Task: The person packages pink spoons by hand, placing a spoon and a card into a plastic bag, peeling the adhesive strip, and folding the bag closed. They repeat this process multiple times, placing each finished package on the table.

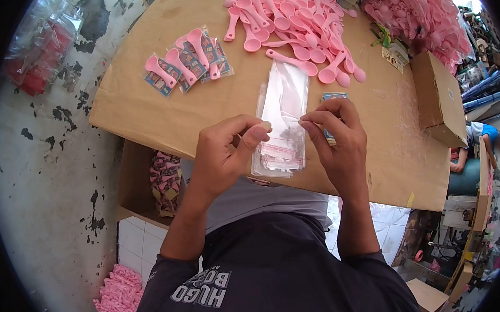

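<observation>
Both hands are over a stack of clear plastic bags [288, 95] on the cardboard-covered table. My left hand [224, 149], at the stack's left side, has thumb and forefinger pressed together. My right hand [339, 141] pinches at the right side of the stack. What either pinch holds is too small or too clear to make out. Small printed cards [334, 96] lie partly hidden behind my right hand. A pink spoon [292, 62] lies across the top end of the bags. To the left, pink spoons [160, 71] rest on bagged printed cards.
A large heap of pink spoons [295, 21] covers the table's far middle. At the right stand a cardboard box [439, 96] and a big bag of pink pieces [416, 20]. Another person [487, 136] is at the far right. An open carton [134, 177] sits below the left edge.
</observation>
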A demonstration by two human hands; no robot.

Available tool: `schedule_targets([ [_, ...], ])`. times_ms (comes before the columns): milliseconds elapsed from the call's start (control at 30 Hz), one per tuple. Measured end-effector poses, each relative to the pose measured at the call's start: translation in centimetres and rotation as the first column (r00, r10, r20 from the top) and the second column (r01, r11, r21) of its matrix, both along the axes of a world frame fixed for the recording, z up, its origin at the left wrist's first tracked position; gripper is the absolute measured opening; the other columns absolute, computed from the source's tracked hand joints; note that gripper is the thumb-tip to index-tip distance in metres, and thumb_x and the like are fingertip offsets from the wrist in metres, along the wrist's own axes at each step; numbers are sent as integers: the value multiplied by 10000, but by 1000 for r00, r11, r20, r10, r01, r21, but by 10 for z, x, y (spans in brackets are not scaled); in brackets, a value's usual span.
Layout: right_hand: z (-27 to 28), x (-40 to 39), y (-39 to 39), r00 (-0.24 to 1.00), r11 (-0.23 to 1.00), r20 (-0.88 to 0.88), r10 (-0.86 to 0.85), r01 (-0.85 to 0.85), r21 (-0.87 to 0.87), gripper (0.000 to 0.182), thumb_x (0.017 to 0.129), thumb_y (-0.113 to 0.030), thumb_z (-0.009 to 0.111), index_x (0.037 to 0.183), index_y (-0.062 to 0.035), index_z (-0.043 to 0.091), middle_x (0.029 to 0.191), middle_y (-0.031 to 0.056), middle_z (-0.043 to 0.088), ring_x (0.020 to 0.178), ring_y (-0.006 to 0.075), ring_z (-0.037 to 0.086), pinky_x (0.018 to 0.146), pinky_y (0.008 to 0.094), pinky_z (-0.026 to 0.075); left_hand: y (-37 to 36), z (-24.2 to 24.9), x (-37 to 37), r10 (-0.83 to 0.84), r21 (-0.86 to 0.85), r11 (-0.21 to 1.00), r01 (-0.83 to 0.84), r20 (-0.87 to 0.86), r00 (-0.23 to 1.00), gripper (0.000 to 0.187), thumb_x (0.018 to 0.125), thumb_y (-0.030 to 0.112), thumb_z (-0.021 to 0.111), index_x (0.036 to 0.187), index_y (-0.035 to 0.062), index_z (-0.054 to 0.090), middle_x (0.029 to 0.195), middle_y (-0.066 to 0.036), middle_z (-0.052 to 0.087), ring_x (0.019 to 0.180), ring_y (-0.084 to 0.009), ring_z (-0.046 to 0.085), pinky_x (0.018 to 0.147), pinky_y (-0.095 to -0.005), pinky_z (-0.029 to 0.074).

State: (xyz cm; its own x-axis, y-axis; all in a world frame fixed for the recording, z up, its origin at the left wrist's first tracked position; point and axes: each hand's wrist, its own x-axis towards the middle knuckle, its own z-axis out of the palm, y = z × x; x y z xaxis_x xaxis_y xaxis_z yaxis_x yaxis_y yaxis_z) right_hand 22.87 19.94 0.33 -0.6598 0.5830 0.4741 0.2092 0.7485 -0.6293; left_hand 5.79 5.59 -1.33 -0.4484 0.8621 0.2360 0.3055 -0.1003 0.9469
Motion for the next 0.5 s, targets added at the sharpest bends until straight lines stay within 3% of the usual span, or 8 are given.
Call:
schedule_targets([
  [100, 4, 1, -3, 999, 999, -42, 6, -4, 33, 120, 830, -46, 783, 935, -37, 726, 963, 90, 593, 888, 253, 587, 749, 368, 482, 8, 3, 5, -23, -50, 998, 27, 86, 996, 362, 1076, 265, 569, 1066, -68, 711, 897, -83, 720, 780, -67, 634, 663, -223, 480],
  [167, 6, 3, -6, 998, 992, 22, 59, -61, 112, 123, 826, -48, 786, 935, -48, 729, 987, 78, 608, 880, 247, 584, 741, 368, 485, 12, 5, 4, 1, -85, 996, 9, 112, 994, 390, 1080, 288, 559, 1076, -71, 711, 876, -80, 717, 749, -60, 626, 639, -219, 474],
  [233, 7, 6, -9, 991, 983, 46, 123, -128, 134, 130, 822, -52, 790, 937, -55, 729, 999, 73, 615, 874, 244, 582, 731, 365, 488, 14, 3, 1, -76, -116, 985, 127, 370, 926, 422, 1068, 338, 586, 1042, -60, 724, 802, -93, 721, 662, -121, 674, 584, -268, 517],
  [300, 10, 9, -13, 981, 969, 76, 178, -188, 158, 137, 819, -56, 794, 939, -61, 729, 1011, 68, 622, 867, 242, 580, 721, 362, 491, 14, 3, -1, -130, -69, 980, 185, 476, 870, 401, 1065, 319, 592, 1051, -61, 719, 823, -100, 731, 685, -126, 685, 602, -264, 529],
  [367, 17, 10, -17, 954, 951, 35, 298, -300, 72, 130, 824, -58, 789, 938, -73, 729, 1019, 62, 632, 859, 239, 582, 700, 356, 493, 15, 4, -2, -195, -12, 969, 245, 571, 798, 380, 1063, 300, 598, 1061, -61, 714, 843, -106, 740, 708, -131, 696, 620, -260, 541],
  [433, 18, 18, -10, 956, 955, 21, 294, -294, 31, 131, 833, -106, 805, 931, -67, 727, 1027, 77, 634, 870, 247, 595, 716, 361, 502, 14, 5, -3, -231, -22, 960, 280, 504, 832, 321, 1056, 254, 608, 1068, -55, 694, 919, -144, 759, 774, -141, 710, 664, -263, 564],
  [500, 17, 29, 5, 999, 993, 35, 17, -13, -119, 198, 849, -187, 816, 953, -58, 707, 1028, 98, 635, 897, 248, 604, 726, 370, 501, 13, 4, -3, -231, -9, 962, 273, 507, 830, 253, 1045, 215, 602, 1067, -23, 685, 978, -181, 760, 822, -124, 730, 651, -259, 584],
])
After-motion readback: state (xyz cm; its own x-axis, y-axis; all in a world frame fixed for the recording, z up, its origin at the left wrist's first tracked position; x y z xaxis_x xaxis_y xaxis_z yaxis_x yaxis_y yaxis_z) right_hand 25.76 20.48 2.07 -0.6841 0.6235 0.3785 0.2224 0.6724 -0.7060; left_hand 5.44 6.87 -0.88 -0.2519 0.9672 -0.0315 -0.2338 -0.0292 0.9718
